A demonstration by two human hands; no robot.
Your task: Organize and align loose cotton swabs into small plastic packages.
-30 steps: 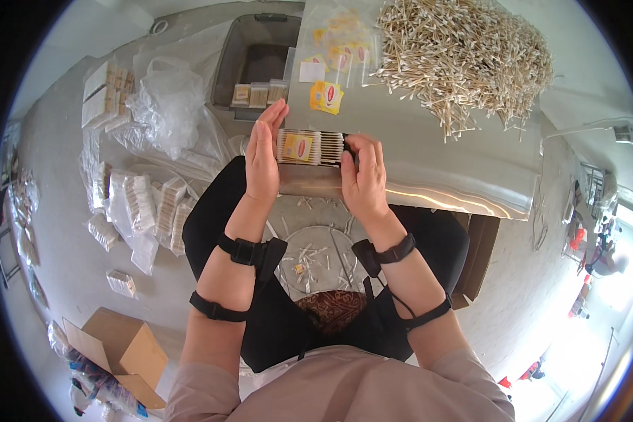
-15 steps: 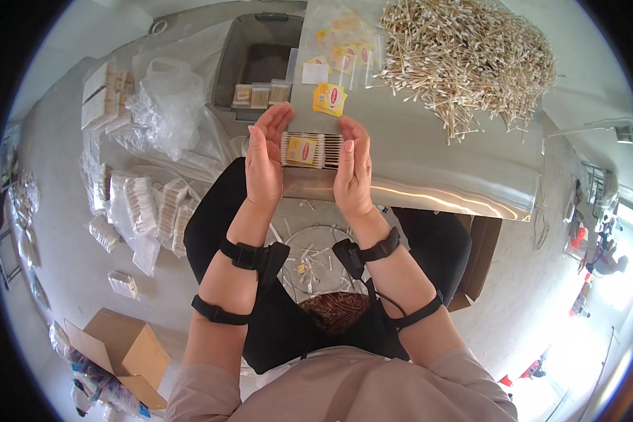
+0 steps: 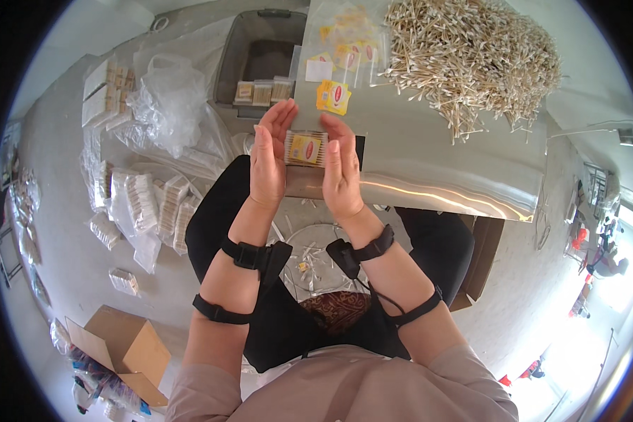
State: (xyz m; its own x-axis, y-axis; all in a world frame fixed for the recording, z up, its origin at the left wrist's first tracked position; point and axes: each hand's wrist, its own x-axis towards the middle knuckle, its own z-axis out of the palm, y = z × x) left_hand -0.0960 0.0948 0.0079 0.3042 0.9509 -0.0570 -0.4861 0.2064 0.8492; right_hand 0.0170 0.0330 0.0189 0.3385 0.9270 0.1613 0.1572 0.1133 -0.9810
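Note:
A neat row of cotton swabs (image 3: 321, 145) lies at the table's near edge with a yellow printed card (image 3: 304, 149) on top. My left hand (image 3: 268, 158) stands on edge at the row's left end, open, its fingers stretched out. At the right end my right hand (image 3: 341, 165) is also open and upright, its straight fingers up against the swab tips. The row fills the space between both palms. Beyond it lies a small stack of yellow cards (image 3: 333, 97). A dark strip (image 3: 359, 151) shows just right of my right hand.
A large heap of loose swabs (image 3: 471, 63) covers the table's far right. Clear bags with yellow cards (image 3: 348, 53) lie at the back. A grey bin (image 3: 260, 56) holding several swab packs stands left of the table (image 3: 429, 169). Bagged packs (image 3: 141, 204) and an open carton (image 3: 130, 344) are on the floor.
My right hand has moved left, closing the gap between my palms. The swabs are squeezed into a narrower row, and the dark strip now shows outside my right hand.

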